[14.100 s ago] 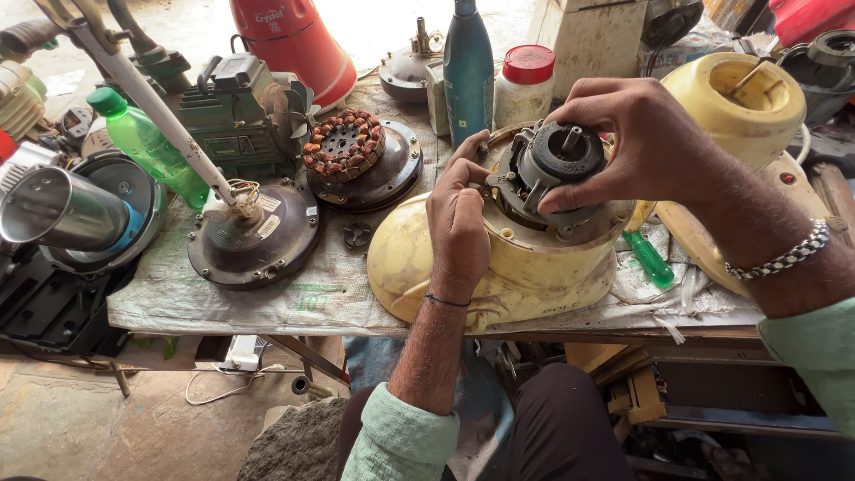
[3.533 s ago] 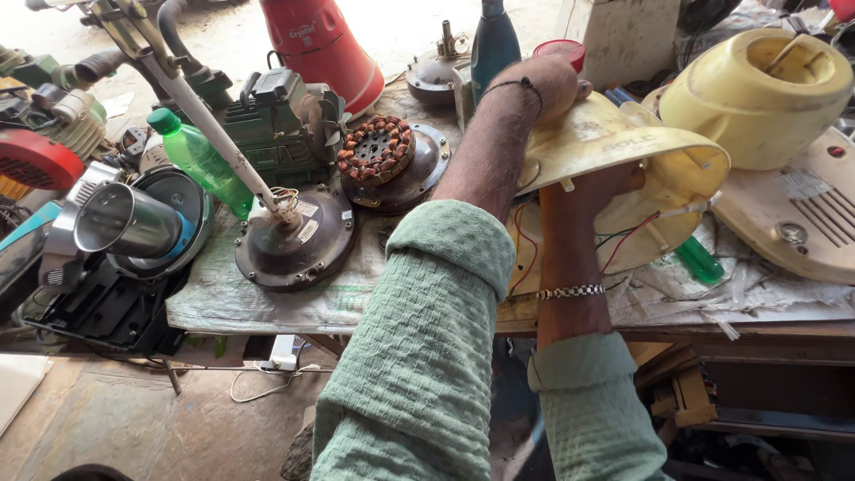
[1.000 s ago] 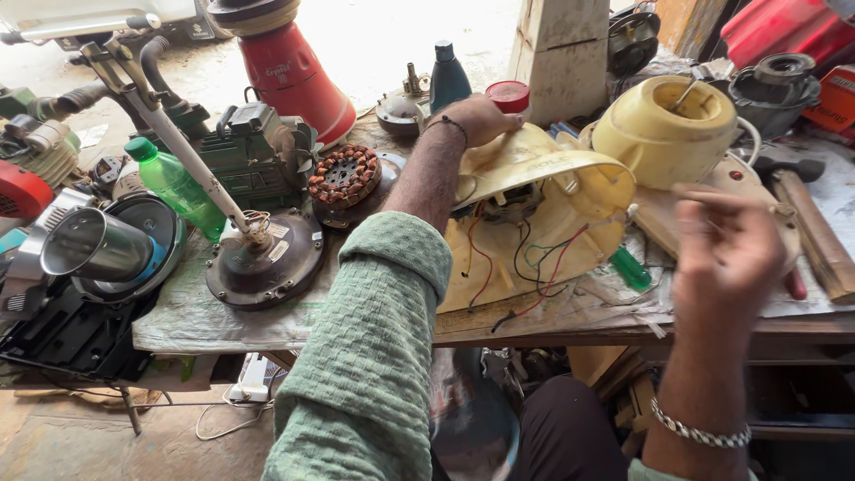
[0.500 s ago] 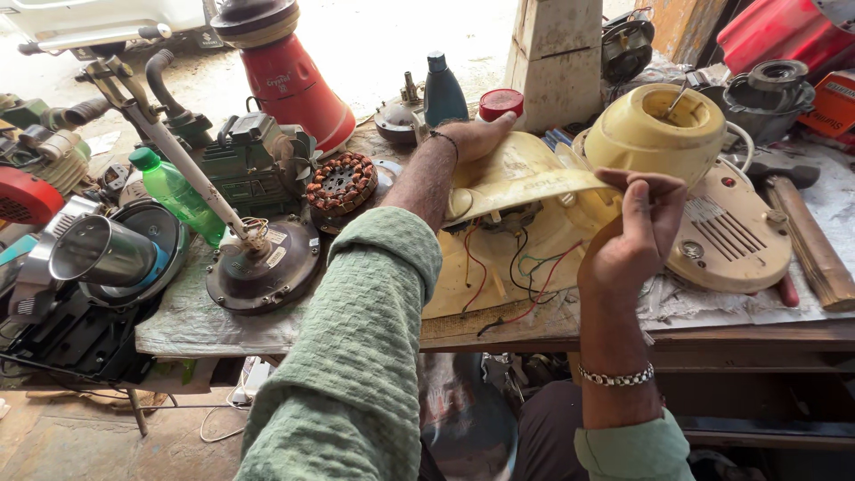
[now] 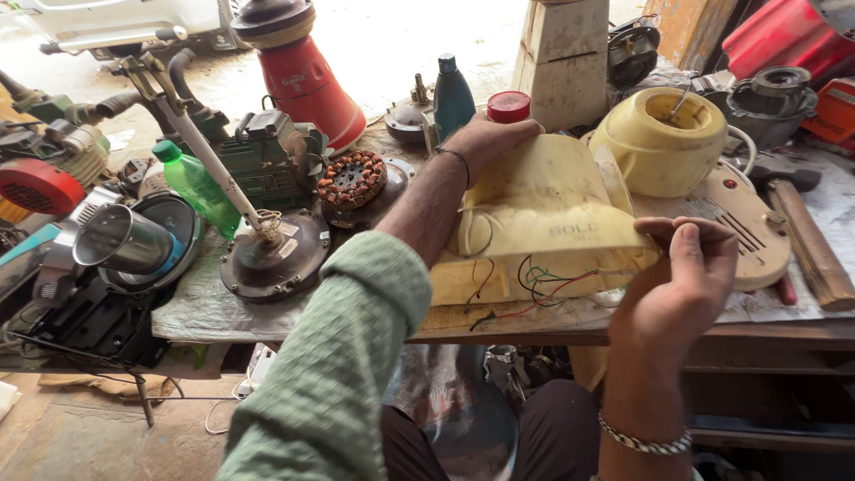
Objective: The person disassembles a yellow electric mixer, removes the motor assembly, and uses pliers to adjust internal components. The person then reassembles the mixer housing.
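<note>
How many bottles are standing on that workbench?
2. A green plastic bottle stands at the left beside the dark motor; a dark teal bottle stands at the back near the left hand. Clutter may hide others.

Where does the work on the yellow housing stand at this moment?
Done: the yellow housing lies tipped on the bench, coloured wires hanging out at its near edge. In hand: the left hand holds its far edge; the right hand is at its right corner. Left: the copper-wound stator and yellow motor cover sit apart, unassembled.
</note>
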